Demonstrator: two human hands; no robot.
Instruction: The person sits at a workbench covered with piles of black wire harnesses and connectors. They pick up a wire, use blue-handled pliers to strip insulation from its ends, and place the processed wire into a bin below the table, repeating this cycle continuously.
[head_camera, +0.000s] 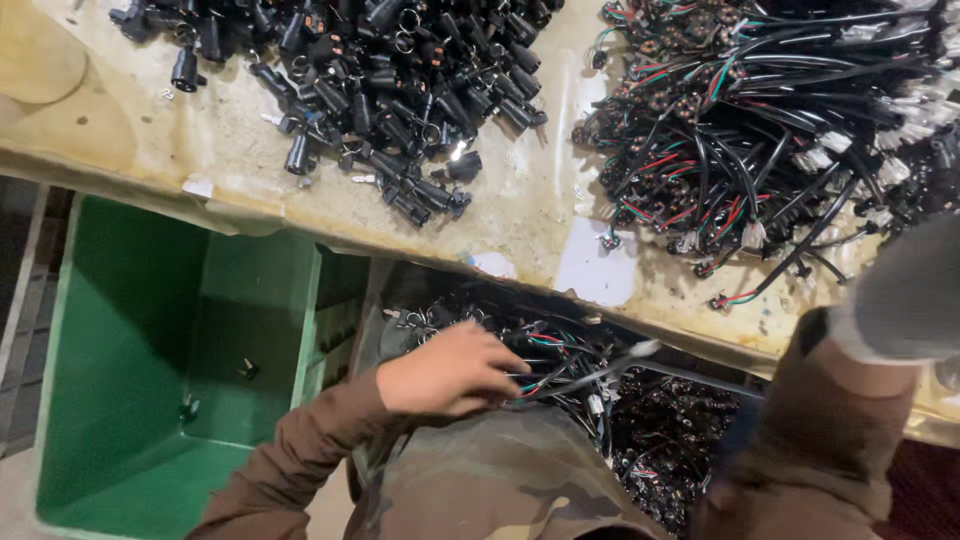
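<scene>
Left hand (450, 368): curled down into the wire harnesses (560, 365) in the bin below the bench (530, 215) edge, fingers closed among the black leads.
Right hand: hidden past the grey sleeve (905, 290); grip cannot be told.
Snag risk: the leads are tangled, so pulling one could likely drag neighbours out.
Spill risk: the harness pile (770, 130) lies near the bench edge.
Beyond: black connectors (390, 90) and a green bin (170, 360) to the left.

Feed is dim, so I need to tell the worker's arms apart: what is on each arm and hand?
Left hand is bare, its arm in a brown sleeve. Right arm wears the same brown sleeve under a grey oversleeve or glove; that hand is out of frame.
</scene>
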